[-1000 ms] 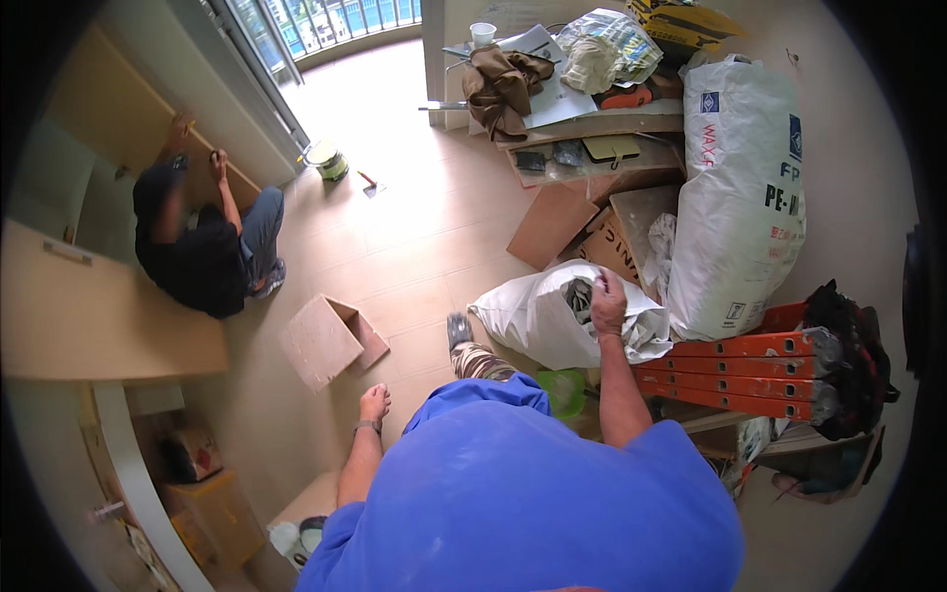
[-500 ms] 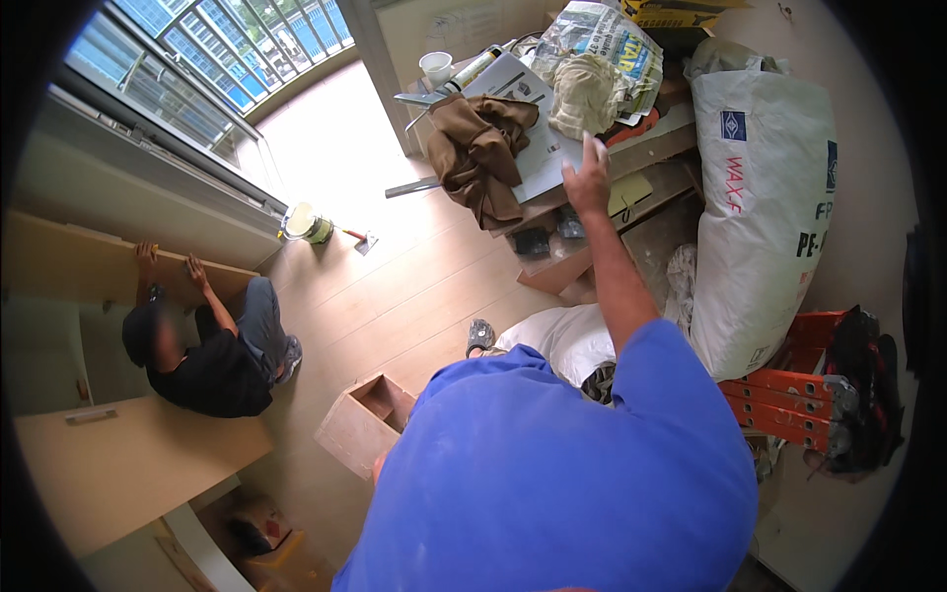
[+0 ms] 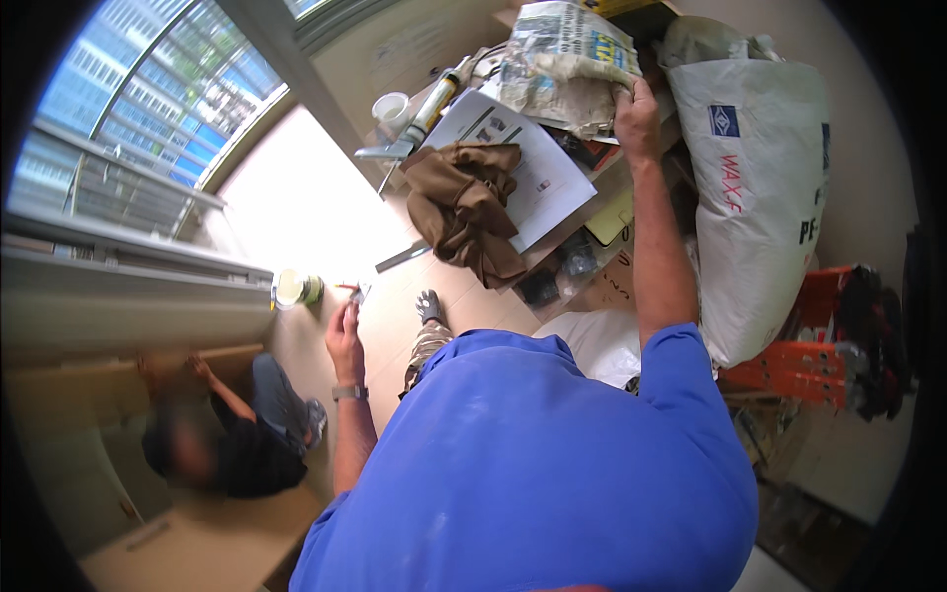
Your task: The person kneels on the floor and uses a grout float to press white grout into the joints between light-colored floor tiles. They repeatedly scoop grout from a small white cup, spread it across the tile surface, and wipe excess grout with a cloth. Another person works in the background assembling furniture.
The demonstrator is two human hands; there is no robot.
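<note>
The right hand (image 3: 638, 118) is reaching up and forward, fingers curled over the edge of a crumpled printed bag (image 3: 567, 64) heaped on the cluttered bench, evidently to lift or shift it. Just left of this hand are lying white papers (image 3: 523, 163) and a brown cloth (image 3: 464, 207); to its right, a large white sack (image 3: 764, 187) is leaning. The left hand (image 3: 343, 335) is hanging low, closed loosely around a small object that cannot be identified.
</note>
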